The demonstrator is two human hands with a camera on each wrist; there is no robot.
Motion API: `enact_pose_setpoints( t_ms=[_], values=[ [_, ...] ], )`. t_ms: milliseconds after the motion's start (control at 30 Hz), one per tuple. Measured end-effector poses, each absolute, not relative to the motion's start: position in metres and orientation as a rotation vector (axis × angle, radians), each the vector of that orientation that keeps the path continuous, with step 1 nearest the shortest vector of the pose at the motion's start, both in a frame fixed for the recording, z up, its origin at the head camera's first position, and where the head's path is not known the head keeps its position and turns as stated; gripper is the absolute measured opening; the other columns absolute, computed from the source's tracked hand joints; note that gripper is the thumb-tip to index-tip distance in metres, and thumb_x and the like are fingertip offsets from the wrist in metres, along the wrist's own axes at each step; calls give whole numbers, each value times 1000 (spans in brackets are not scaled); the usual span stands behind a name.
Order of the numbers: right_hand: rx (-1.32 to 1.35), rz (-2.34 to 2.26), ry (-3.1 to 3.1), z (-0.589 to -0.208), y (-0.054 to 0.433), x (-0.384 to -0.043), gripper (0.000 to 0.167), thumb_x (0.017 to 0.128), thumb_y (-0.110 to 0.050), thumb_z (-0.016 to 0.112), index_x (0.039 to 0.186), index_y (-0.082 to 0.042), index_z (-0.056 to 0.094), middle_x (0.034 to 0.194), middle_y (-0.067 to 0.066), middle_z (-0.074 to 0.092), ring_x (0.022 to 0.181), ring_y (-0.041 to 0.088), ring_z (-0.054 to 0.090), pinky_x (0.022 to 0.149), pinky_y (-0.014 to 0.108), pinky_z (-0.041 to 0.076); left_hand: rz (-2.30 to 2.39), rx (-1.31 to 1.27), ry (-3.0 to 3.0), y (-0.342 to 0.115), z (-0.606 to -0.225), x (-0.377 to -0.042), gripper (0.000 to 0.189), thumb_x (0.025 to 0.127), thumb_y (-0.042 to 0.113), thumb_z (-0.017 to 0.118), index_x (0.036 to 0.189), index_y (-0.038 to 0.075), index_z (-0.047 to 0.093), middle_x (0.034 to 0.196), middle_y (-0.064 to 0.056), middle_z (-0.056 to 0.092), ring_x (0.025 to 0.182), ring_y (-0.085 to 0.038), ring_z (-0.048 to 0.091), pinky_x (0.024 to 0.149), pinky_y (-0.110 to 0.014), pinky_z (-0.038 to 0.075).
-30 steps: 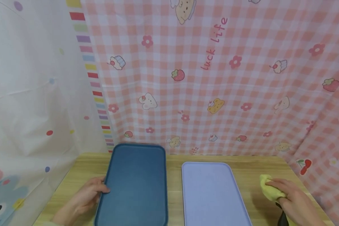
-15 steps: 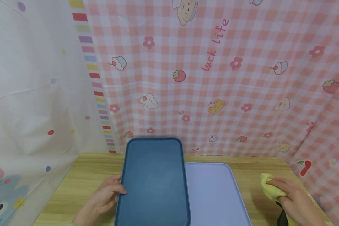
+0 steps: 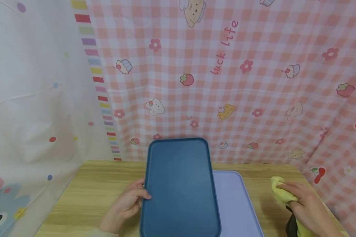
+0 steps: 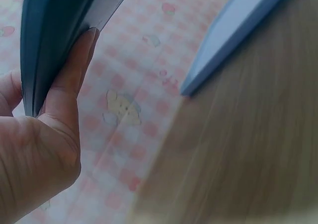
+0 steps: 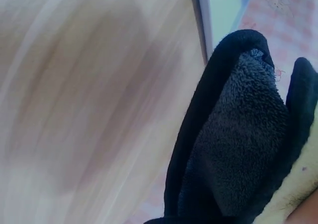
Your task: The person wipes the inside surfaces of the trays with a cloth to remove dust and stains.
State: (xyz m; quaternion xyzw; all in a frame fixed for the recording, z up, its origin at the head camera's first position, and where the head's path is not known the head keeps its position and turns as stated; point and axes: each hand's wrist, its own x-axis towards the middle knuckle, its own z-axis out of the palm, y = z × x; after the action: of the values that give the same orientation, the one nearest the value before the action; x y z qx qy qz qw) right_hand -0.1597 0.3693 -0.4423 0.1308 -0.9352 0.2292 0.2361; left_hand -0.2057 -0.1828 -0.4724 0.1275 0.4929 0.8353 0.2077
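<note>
My left hand (image 3: 129, 204) grips a dark blue tray (image 3: 179, 187) by its left edge, thumb on the upper face and fingers beneath, as the left wrist view shows. The tray is held above the table and covers the left part of a lavender tray (image 3: 235, 200) lying on the wood. Over on the right, my right hand (image 3: 307, 205) holds a bunched yellow cloth (image 3: 281, 191) off the table. A dark grey plush side with black edging of the cloth (image 5: 238, 129) hangs down in the right wrist view, where the hand is mostly hidden.
The wooden table (image 3: 92, 194) reaches back to a pink checked curtain (image 3: 172, 98). A white curtain (image 3: 41, 115) with coloured dots hangs at the left. More checked fabric closes off the right side.
The dark blue tray has moved right and somewhat farther away in my left hand, passing over the lavender tray. The right hand with the cloth has shifted only slightly.
</note>
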Motion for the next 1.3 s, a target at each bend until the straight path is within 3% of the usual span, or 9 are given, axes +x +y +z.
enact_pose_setpoints(
  t_ms=[233, 300, 400, 500, 600, 767, 1033, 1300],
  values=[
    [354, 647, -2551, -435, 360, -164, 57, 71, 11, 72, 123, -12, 77, 127, 18, 68, 115, 38, 56, 92, 6, 21, 2340, 291, 1393, -152, -468, -207, 84, 74, -20, 52, 155, -17, 27, 126, -13, 70, 110, -22, 71, 89, -33, 59],
    [352, 632, -2560, -431, 356, -166, 57, 70, 11, 71, 122, -12, 77, 127, 18, 69, 115, 41, 58, 91, 12, 28, 2335, 274, 1414, -143, -467, -207, 87, 72, -20, 52, 155, -17, 25, 125, -14, 70, 107, -22, 72, 88, -32, 59],
    [354, 612, -2601, -424, 348, -168, 57, 72, 11, 69, 123, -11, 76, 129, 19, 68, 115, 45, 59, 90, 32, 40, 2316, 261, 1457, -132, -467, -208, 90, 71, -19, 51, 156, -16, 25, 122, -14, 72, 100, -20, 74, 82, -31, 61],
    [371, 589, -2628, -415, 337, -172, 57, 74, 11, 67, 126, -9, 75, 132, 20, 66, 117, 44, 58, 85, 51, 45, 2301, 249, 1501, -122, -467, -209, 91, 69, -18, 51, 157, -15, 27, 117, -15, 74, 92, -19, 75, 74, -30, 61],
    [424, 579, -2609, -407, 324, -179, 56, 75, 12, 66, 127, -8, 74, 133, 18, 65, 118, 42, 58, 84, 59, 46, 2295, 236, 1536, -115, -466, -209, 92, 67, -18, 51, 157, -13, 31, 113, -14, 75, 84, -17, 75, 65, -26, 60],
    [523, 552, -2539, -394, 303, -192, 56, 75, 14, 64, 126, -7, 74, 132, 17, 66, 115, 39, 59, 83, 59, 49, 2287, 246, 1573, -105, -463, -208, 90, 66, -17, 52, 155, -12, 37, 106, -10, 77, 74, -11, 72, 55, -19, 55],
    [596, 507, -2469, -373, 280, -213, 58, 76, 17, 59, 127, -6, 73, 133, 20, 66, 116, 46, 60, 82, 62, 51, 2273, 222, 1576, -91, -461, -207, 75, 65, -17, 51, 141, -14, 53, 93, -8, 77, 71, -12, 71, 56, -22, 56],
    [611, 371, -2437, -361, 260, -225, 52, 79, 11, 55, 123, -8, 75, 129, 18, 68, 111, 43, 63, 78, 57, 54, 2267, 205, 1602, -82, -461, -200, 76, 64, -16, 52, 140, -14, 54, 96, -10, 77, 71, -13, 72, 52, -19, 53]
  ],
)
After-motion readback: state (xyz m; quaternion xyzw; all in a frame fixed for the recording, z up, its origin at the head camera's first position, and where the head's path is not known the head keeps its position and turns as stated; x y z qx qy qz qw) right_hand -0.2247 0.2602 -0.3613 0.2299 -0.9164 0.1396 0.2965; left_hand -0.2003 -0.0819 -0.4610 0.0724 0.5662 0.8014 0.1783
